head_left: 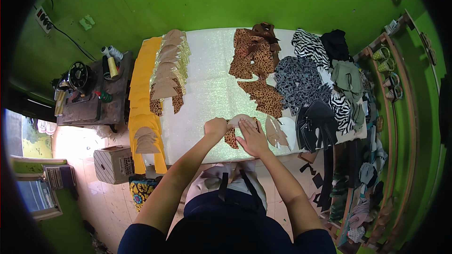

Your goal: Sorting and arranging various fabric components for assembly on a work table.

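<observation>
A tan half-round cardboard piece (pixel 240 119) lies on a brown leopard-print fabric piece (pixel 230 141) near the front edge of the table. My right hand (pixel 252 139) rests flat across both, fingers stretched out over the cardboard. At their left side my left hand (pixel 215 128) is closed in a fist, its thumb side toward the cardboard; what it holds, if anything, is hidden. Just right of my right hand sits another tan cut piece (pixel 277 132). Beyond it are leopard-print pieces (pixel 261 98) in a loose pile.
Yellow strips (pixel 141 82) line the table's left side, beside a row of tan half-round pieces (pixel 165 70). Dark grey patterned pieces (pixel 299 80), black pieces (pixel 316 121) and zebra-print fabric (pixel 310 49) crowd the right. A sewing machine (pixel 79 76) stands left; a wooden rack (pixel 393 80) stands right.
</observation>
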